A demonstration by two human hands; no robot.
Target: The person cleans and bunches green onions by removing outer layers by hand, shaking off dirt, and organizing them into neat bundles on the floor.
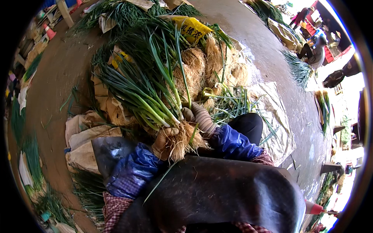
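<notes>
My left hand (164,140), in a soiled tan glove, is closed around the root end of a bunch of green onions (149,105). Their pale roots (184,141) hang over the dark apron on my lap, and the long green leaves point up and to the left. My right hand (197,117), in a striped glove, is closed on a stalk of the same bunch just above the roots; its fingertips are partly hidden. Beyond my hands lies a big heap of green onions with matted roots (193,64). Loose leaves and trimmings (229,104) lie right of my right hand.
A yellow printed sack (192,29) lies on the heap. A pale sack (274,116) is spread at the right, and beige sacks (83,153) lie at the left. More onion piles (33,159) line the left edge. Other people (316,52) sit or bend at the far right.
</notes>
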